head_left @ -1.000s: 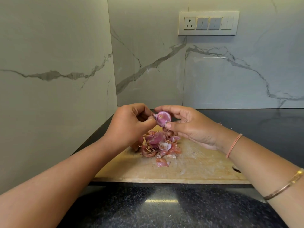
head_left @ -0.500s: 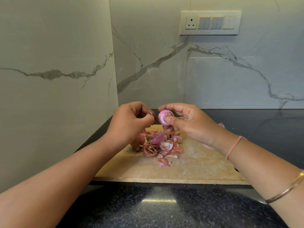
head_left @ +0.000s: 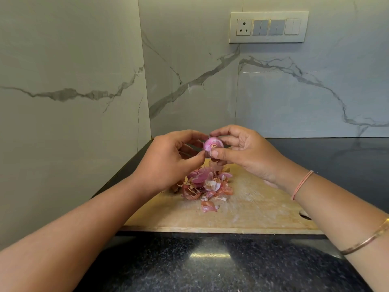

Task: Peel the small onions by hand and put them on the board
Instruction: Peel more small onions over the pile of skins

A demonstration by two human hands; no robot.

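Left hand (head_left: 168, 163) and right hand (head_left: 246, 152) pinch one small onion (head_left: 212, 144) above board (head_left: 252, 211).

Above the board (head_left: 252, 216), the onion (head_left: 213, 144) is pink with pale lines. The board is light yellow-brown. Peels (head_left: 205, 184) on it are pink and red-brown. Around it the surface (head_left: 210, 270) is black with grey dots. Behind it the wall (head_left: 294, 91) is white with grey wavy lines.

One onion (head_left: 213, 144), one board (head_left: 252, 209), two hands (head_left: 168, 163) (head_left: 248, 152)
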